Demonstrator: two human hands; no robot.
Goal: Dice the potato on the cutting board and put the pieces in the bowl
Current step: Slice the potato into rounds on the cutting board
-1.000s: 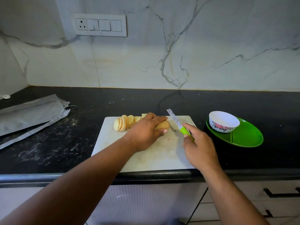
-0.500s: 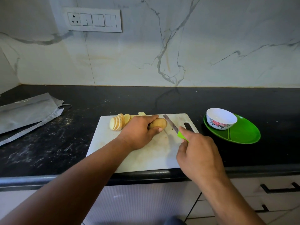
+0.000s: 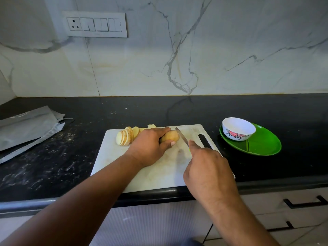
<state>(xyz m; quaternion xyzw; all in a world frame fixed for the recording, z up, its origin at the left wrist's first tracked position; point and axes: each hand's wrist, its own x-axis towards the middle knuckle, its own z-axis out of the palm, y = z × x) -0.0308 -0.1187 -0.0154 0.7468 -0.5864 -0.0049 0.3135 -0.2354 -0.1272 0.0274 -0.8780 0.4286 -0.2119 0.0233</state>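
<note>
On the white cutting board point(image 3: 152, 173), which lies at the front edge of the black countertop point(image 3: 53, 157), sits what is left of the potato point(image 3: 170, 136): a rounded, tan-skinned end piece, unpeeled, lying near the board's far edge. The left hand point(image 3: 148, 148) curls over it from the left, index finger along its top and thumb tucked under its near side, so only the right end of the potato shows. To the left of that hand a row of round potato slices point(image 3: 126, 135) leans together, pale yellow on the cut faces with thin brown skin at the rims; a few more slices show just behind the knuckles. The right hand point(image 3: 207, 167) is wrapped around the handle of a knife point(image 3: 182, 135), index finger stretched along it; only a sliver of green handle shows. The slim blade stands just beside the potato's right end, whether touching is unclear. Further right, a white bowl point(image 3: 238, 128) with a flower pattern rests on a green plate point(image 3: 262, 144).
</note>
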